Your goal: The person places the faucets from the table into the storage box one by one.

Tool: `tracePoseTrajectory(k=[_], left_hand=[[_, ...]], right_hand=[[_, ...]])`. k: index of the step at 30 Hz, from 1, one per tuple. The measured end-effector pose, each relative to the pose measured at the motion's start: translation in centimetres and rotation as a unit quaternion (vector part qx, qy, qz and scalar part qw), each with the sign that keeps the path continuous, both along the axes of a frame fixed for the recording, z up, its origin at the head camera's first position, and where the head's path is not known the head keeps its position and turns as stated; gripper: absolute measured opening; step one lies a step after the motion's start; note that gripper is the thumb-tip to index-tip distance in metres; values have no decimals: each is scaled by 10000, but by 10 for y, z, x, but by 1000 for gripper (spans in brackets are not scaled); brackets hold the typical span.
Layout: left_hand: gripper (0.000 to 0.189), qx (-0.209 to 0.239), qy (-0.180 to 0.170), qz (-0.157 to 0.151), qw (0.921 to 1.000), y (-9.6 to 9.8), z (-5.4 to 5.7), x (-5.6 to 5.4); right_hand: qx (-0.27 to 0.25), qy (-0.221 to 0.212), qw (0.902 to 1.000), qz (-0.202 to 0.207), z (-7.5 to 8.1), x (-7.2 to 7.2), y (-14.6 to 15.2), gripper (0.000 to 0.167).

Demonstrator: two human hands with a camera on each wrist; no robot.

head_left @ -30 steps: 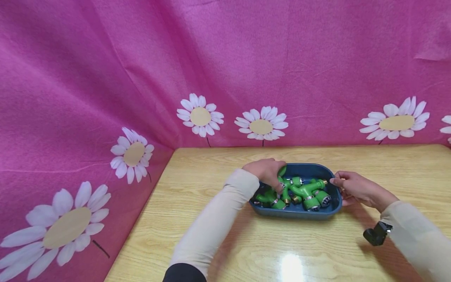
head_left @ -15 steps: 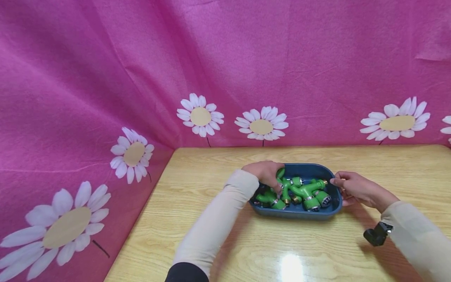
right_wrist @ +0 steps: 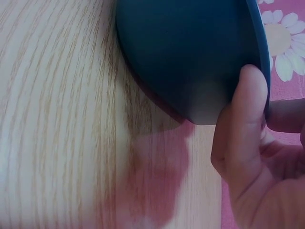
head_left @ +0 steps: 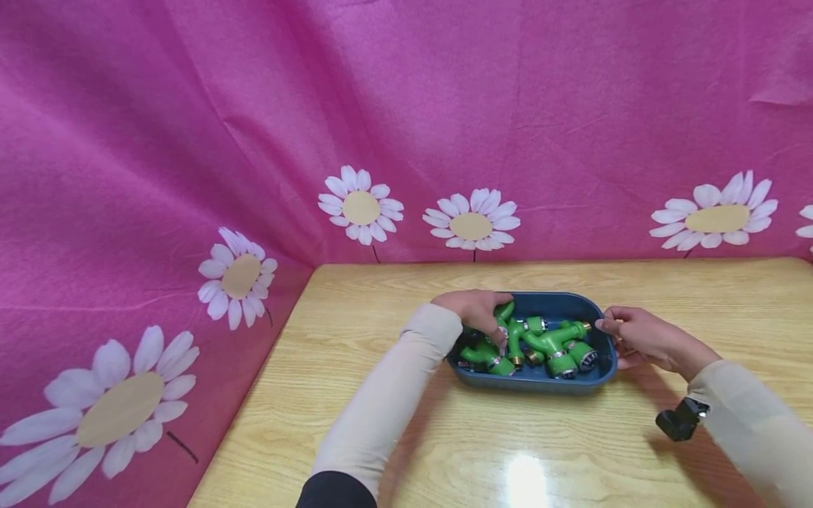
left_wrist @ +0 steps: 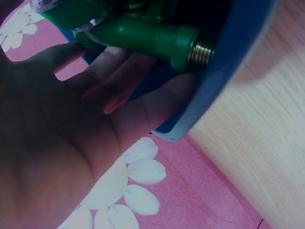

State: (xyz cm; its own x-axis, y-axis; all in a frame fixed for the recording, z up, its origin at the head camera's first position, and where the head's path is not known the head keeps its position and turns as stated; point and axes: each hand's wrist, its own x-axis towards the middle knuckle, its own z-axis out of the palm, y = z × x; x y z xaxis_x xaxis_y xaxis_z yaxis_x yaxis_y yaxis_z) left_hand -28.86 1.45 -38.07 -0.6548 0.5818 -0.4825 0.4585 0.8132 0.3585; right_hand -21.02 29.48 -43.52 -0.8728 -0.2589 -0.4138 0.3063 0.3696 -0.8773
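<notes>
A dark blue oval basin (head_left: 533, 385) stands on the wooden table with several green plastic taps (head_left: 559, 346) inside, with ribbed knobs and brass threaded ends. My left hand (head_left: 473, 310) reaches over the basin's left end, its thumb and fingers around a green tap (head_left: 504, 311) there. In the left wrist view, the fingers of the left hand (left_wrist: 109, 105) pass beside and behind a green tap (left_wrist: 138, 36); their tips are partly hidden. At the right end, my right hand (head_left: 651, 342) pinches the basin rim, with one finger along the outer wall (right_wrist: 190, 57).
The wooden table (head_left: 381, 303) meets a pink cloth (head_left: 559, 127) printed with white daisies at the back and left. A black wrist device (head_left: 682, 420) sits at the right sleeve. Light glares off the table in front of the basin.
My left hand has shifted slightly left within the basin, and the tap at its fingers has moved a little with it. My right hand stays on the rim.
</notes>
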Motion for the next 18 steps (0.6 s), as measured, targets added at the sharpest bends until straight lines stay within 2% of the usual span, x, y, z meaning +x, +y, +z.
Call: tracePoseTrajectory(k=[6, 12, 14, 18], left_hand=[[96, 155, -186, -4, 9997, -5, 0, -1], [95, 72, -384, 266, 9989, -7, 5, -1], [93, -17, -374, 274, 9989, -7, 7, 0], [90, -282, -207, 95, 9993, -5, 10, 0]], right_hand=[[-12, -8, 10000, 1, 0, 0, 0, 19], [35, -15, 10000, -5, 2, -1, -1, 18], [63, -12, 10000, -10, 2, -1, 0, 18], [49, -21, 10000, -11, 2, -1, 0, 18]])
